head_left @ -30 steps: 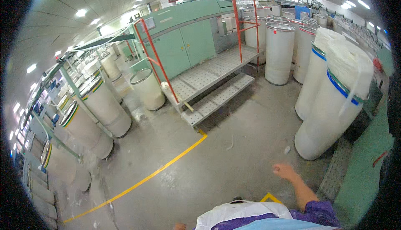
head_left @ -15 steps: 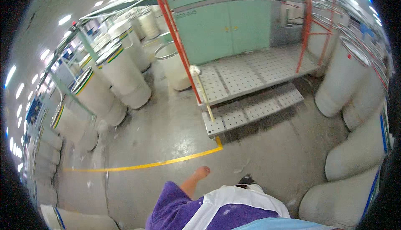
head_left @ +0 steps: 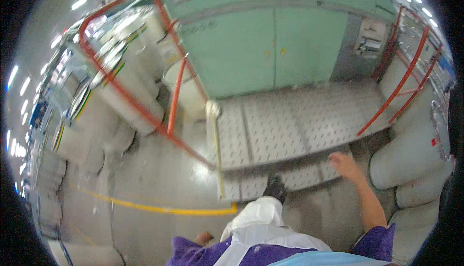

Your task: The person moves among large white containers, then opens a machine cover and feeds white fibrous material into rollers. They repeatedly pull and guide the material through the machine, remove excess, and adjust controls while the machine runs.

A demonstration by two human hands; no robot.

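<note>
My right hand (head_left: 344,164) is stretched out in front of the step's right end, its fingers loosely apart and nothing seen in it. My left hand (head_left: 205,238) hangs low beside my white apron (head_left: 258,215). It looks curled closed, with nothing visible in it, though it is small and blurred. One black shoe (head_left: 275,188) of mine is on the lower perforated metal step (head_left: 309,179). Above that step lies a wider metal platform (head_left: 285,130). A pale stick with a fluffy white top (head_left: 212,109) stands upright by the platform's left edge.
Red railings flank the platform, one at the left (head_left: 130,99) and one at the right (head_left: 411,75). Behind it rises a green machine cabinet (head_left: 232,53) with double doors. Tall whitish cans stand at the left (head_left: 96,125) and right (head_left: 403,157). A yellow line (head_left: 169,211) marks the floor.
I have come closer to the platform, and a shoe is now on the lower step. My right hand has come into view, reaching forward. My left hand has dropped back toward my side.
</note>
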